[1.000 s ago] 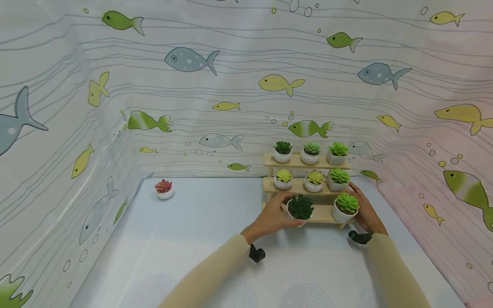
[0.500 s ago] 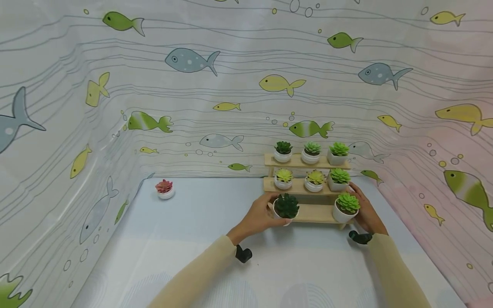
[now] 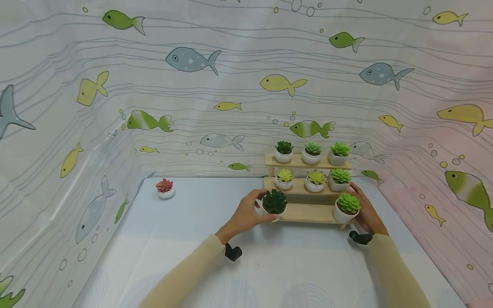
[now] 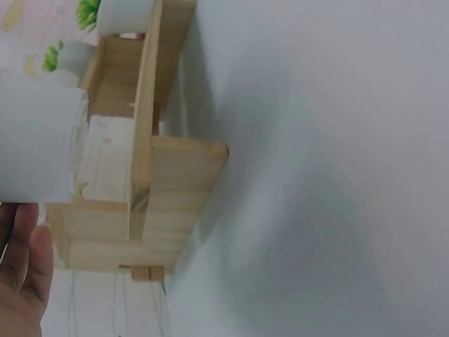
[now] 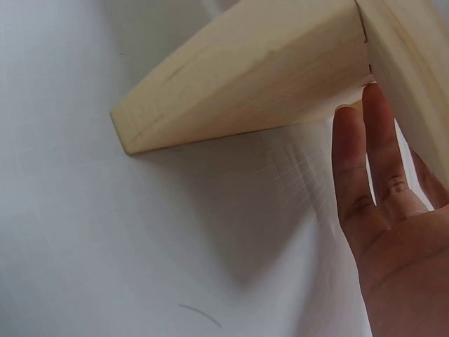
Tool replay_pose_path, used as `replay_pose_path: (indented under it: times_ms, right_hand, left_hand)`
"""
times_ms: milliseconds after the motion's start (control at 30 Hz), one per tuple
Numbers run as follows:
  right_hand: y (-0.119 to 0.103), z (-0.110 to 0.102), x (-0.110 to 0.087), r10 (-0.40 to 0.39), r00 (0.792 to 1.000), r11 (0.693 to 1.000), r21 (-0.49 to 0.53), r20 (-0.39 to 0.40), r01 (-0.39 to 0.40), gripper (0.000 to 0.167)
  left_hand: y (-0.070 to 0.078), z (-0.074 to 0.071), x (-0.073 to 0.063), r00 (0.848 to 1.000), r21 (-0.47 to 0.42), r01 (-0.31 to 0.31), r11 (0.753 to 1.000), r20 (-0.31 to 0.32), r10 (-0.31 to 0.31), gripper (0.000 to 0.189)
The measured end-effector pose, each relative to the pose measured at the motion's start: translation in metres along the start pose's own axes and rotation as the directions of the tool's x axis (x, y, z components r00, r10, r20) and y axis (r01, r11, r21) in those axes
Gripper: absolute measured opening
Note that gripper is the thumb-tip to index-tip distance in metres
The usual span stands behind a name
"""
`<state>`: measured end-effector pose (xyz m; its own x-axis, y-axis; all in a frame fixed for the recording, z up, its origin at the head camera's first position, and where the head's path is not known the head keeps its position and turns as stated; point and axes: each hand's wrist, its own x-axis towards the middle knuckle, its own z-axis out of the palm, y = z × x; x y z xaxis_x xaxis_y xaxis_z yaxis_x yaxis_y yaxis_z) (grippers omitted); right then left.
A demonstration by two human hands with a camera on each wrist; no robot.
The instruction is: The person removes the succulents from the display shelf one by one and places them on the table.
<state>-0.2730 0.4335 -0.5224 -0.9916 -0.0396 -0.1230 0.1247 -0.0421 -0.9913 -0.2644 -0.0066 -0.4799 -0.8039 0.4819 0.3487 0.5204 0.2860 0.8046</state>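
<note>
In the head view my left hand [image 3: 246,211] holds a white pot with a dark green succulent [image 3: 274,202] at the left end of a three-tier wooden plant stand [image 3: 306,212]. The left wrist view has this white pot [image 4: 38,140] upright, apart from the lowest board [image 4: 144,126], with fingers [image 4: 38,263] against it. My right hand [image 3: 366,211] is at the stand's right side. Its fingers [image 5: 351,154] look fairly straight and touch the wood in the right wrist view; the thumb is hidden. Nearby on the lowest tier sits a bright green succulent [image 3: 347,207].
The top tier [image 3: 273,161] and middle tier [image 3: 269,185] each bear three potted succulents. A red succulent in a white pot [image 3: 165,189] stands apart at the table's back left. Fish-printed sheeting [image 3: 231,90] encloses the back and sides.
My left hand has moved left along the lowest tier with the dark green succulent, from near its middle to its left end. My right hand has stayed at the stand's side.
</note>
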Motion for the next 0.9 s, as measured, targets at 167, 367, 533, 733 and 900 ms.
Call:
replay_pose_path:
  times_ms: [167, 367, 533, 733, 900]
  right_hand:
    - [0.001, -0.001, -0.001, 0.001, 1.000, 1.000, 0.012, -0.002, -0.001, 0.069]
    - [0.000, 0.000, -0.003, 0.002, 1.000, 1.000, -0.007, -0.003, -0.002, 0.070]
    - [0.000, 0.000, -0.004, 0.001, 1.000, 1.000, -0.021, -0.015, -0.002, 0.070]
    - [-0.001, 0.001, -0.004, 0.004, 1.000, 1.000, -0.022, -0.009, -0.004, 0.069]
    - [-0.004, 0.002, -0.005, -0.004, 1.000, 1.000, -0.011, 0.002, 0.004, 0.068]
  left_hand:
    - [-0.004, -0.010, -0.005, 1.000, 0.002, 0.012, 1.000, -0.023, -0.012, 0.081]
    - [-0.008, -0.024, -0.010, 0.999, 0.025, 0.014, 1.000, -0.045, -0.013, 0.082]
    - [-0.014, -0.033, -0.014, 0.997, 0.051, 0.030, 0.998, -0.075, -0.026, 0.082]
    - [-0.022, -0.044, -0.020, 0.993, 0.050, 0.047, 0.998, -0.109, -0.042, 0.085]
    - [-0.029, -0.053, -0.024, 0.990, 0.044, 0.061, 0.997, -0.133, -0.055, 0.086]
